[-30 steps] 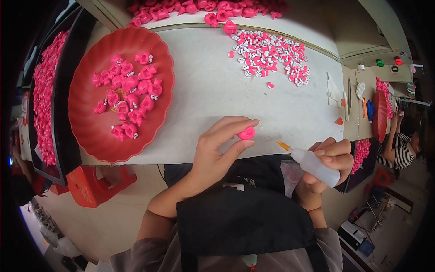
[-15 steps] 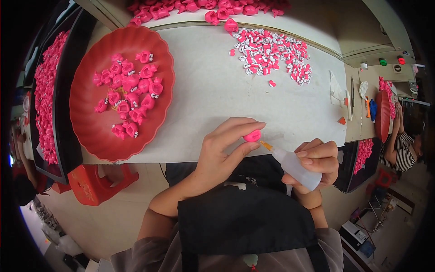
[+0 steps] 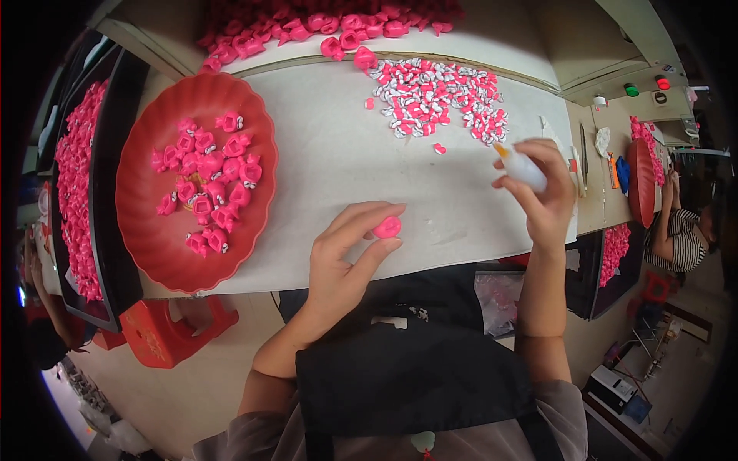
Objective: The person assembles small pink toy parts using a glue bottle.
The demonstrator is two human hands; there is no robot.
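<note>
Bottle (image 3: 524, 170) is looking blurred, partly hidden by the gripping right hand (image 3: 550, 192); the left hand (image 3: 343, 250) is pinching a pink piece (image 3: 387, 227); the far pile (image 3: 350, 40) is running out of view.

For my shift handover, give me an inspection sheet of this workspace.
Surface: white paper-like sheet bearing a heap of small pink-and-white pieces.
Job's things: small round pink piece; translucent white plastic bottle with amber tip; red scalloped bowl of pink figures.
Clutter: crumpled white scrap right of the sheet.
Hands: left hand pinches the pink piece; right hand holds the bottle.
Cables: nothing clearly seen.
Surroundings: red plastic stool at lower left; co-worker in striped top at right.
</note>
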